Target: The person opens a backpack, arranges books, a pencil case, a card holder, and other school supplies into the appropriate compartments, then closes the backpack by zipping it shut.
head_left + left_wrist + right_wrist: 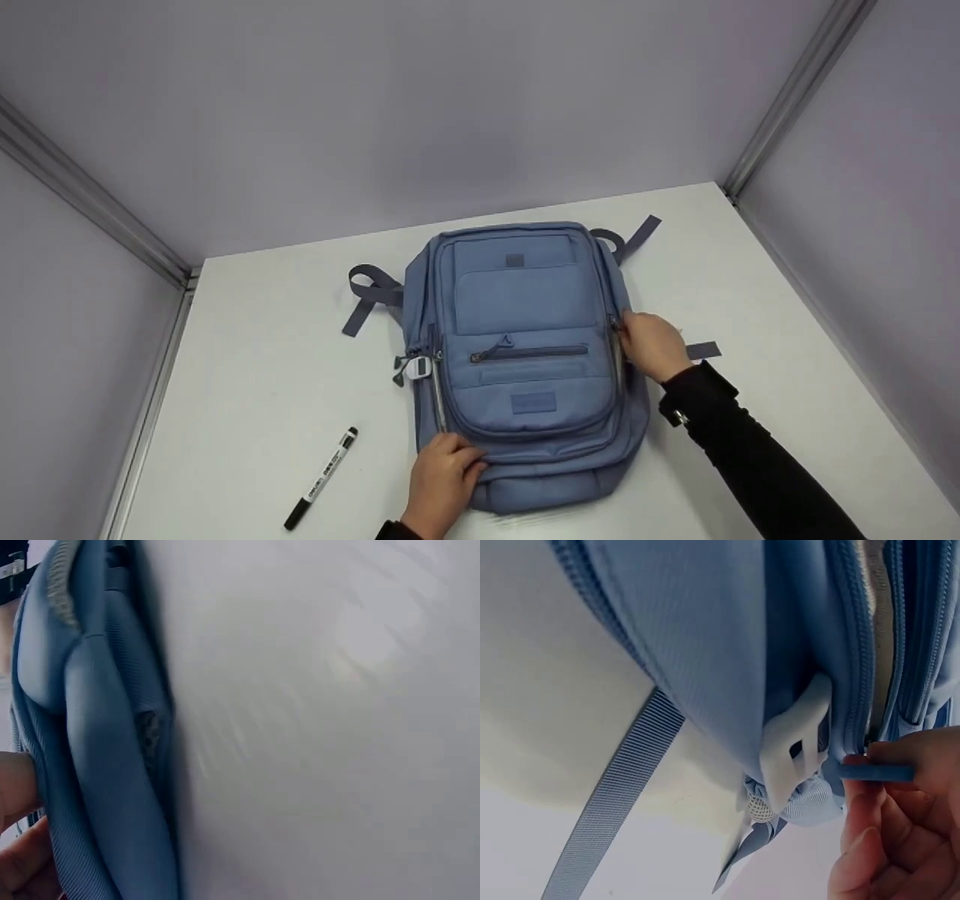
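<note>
A blue backpack (525, 300) lies front side up on the white table. At its right side my right hand (654, 346) pinches a blue zipper pull (877, 772) between thumb and finger. Beside that pull, the zipper (885, 637) is parted and a pale lining shows. My left hand (442, 480) grips the fabric at the pack's lower left edge, with the fingertips partly hidden by the cloth in the left wrist view. Another stretch of parted zipper (439, 394) runs up the left side from that hand.
A black and white marker (321, 478) lies on the table (262, 375) left of the pack. Dark straps (367, 292) stick out from the sides, and a white buckle (418, 367) hangs at the left. Grey walls (465, 112) close in the table's back and sides.
</note>
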Demonstrator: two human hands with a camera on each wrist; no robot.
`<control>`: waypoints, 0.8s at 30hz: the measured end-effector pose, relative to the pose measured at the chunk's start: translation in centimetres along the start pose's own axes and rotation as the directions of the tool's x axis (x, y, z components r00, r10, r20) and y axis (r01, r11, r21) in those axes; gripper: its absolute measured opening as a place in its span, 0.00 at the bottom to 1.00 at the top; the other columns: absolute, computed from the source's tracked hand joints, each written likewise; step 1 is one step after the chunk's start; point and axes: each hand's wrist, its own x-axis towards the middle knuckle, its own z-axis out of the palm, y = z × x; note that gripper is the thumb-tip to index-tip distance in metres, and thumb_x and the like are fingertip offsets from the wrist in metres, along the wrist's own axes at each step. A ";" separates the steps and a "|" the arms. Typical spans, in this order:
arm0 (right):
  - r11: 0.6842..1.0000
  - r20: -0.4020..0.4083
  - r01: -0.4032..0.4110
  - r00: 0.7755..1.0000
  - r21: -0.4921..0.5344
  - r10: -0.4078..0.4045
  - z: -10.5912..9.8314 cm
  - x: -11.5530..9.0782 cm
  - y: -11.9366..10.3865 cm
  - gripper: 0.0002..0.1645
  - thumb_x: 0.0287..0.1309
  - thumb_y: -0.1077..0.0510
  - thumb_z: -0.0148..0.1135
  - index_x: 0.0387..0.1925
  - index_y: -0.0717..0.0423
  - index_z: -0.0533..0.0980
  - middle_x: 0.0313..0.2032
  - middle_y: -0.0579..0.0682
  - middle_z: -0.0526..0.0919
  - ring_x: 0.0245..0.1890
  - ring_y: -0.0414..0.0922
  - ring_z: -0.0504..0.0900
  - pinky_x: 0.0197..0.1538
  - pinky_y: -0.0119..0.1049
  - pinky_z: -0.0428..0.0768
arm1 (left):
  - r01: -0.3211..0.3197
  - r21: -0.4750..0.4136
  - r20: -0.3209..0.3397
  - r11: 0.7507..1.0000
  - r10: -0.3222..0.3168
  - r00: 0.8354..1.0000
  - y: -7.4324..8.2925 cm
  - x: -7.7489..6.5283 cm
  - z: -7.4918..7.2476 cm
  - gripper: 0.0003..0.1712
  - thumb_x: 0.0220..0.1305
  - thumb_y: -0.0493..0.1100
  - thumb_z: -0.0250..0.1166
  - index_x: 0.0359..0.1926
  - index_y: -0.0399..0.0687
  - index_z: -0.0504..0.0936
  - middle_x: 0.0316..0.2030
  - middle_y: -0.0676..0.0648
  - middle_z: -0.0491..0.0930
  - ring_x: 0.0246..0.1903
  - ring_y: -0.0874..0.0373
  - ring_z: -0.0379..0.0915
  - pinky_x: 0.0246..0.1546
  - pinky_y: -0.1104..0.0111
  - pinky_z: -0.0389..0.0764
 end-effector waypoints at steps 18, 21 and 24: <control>0.999 0.066 0.022 0.998 -0.027 -0.020 -0.5 -3.2 -0.8 0.09 0.60 0.66 0.59 0.23 0.62 0.74 0.20 0.58 0.79 0.21 0.53 0.78 0.25 0.46 0.74 | -0.013 0.134 0.069 0.991 0.004 0.998 0.2 0.6 0.3 0.06 0.46 0.43 0.77 0.24 0.52 0.87 0.22 0.55 0.72 0.25 0.60 0.69 0.28 0.67 0.70; 1.000 0.124 -0.013 0.992 -0.007 0.014 -0.9 -4.6 -1.3 0.09 0.59 0.66 0.59 0.23 0.60 0.75 0.20 0.55 0.78 0.19 0.47 0.75 0.24 0.42 0.71 | -0.020 0.140 0.061 0.990 0.011 0.998 0.3 0.7 0.2 0.06 0.45 0.43 0.77 0.23 0.52 0.86 0.22 0.55 0.73 0.25 0.59 0.70 0.28 0.66 0.71; 0.999 0.170 -0.051 0.984 0.017 0.047 -1.1 -6.4 -1.9 0.10 0.59 0.66 0.60 0.22 0.58 0.74 0.19 0.52 0.77 0.19 0.44 0.71 0.24 0.39 0.69 | -0.021 0.141 0.066 0.990 0.011 0.998 0.5 0.8 0.1 0.06 0.46 0.43 0.77 0.23 0.52 0.86 0.22 0.54 0.74 0.26 0.58 0.71 0.28 0.65 0.72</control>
